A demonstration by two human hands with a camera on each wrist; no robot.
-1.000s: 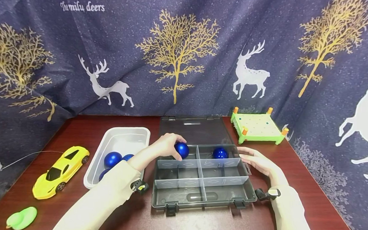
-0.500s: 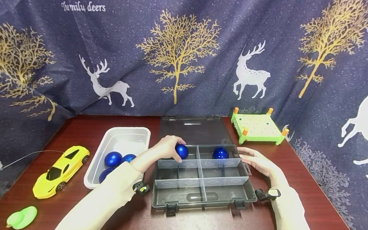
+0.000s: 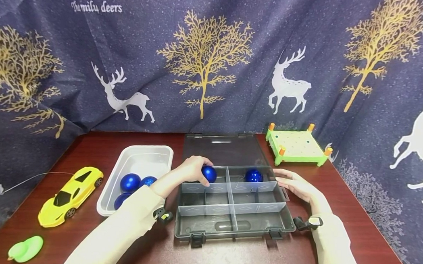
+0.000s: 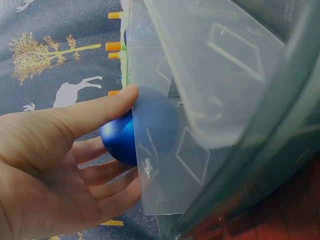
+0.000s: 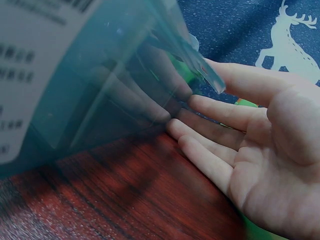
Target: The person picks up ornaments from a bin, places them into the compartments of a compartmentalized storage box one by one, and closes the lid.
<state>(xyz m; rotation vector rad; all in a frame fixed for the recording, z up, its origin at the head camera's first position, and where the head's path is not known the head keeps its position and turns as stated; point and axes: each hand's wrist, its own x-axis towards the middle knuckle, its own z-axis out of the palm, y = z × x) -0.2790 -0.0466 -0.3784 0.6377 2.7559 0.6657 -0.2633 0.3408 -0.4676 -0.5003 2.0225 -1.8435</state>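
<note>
My left hand [image 3: 193,168] grips a blue ball [image 3: 209,174] between thumb and fingers at the back left compartment of a grey divided box [image 3: 234,237]. In the left wrist view, a clear divider [image 4: 185,165] covers part of that ball [image 4: 117,137], and my thumb tip lies at the divider's top edge. Another blue ball [image 3: 253,176] sits in the back right compartment. At the box's right side, my right hand [image 3: 298,185] has its fingers extended; the right wrist view shows the fingertips [image 5: 175,127] right at the box wall.
The box's lid [image 3: 223,149] lies back behind it. To the left stands a white tub [image 3: 145,152] with several blue balls [image 3: 130,182], near a yellow toy car [image 3: 70,197] and a green toy duck [image 3: 26,249]. A green pegged board [image 3: 297,145] stands back right.
My left hand has lowered very slightly with the ball at the back left compartment. The right hand stays at the box's side.
</note>
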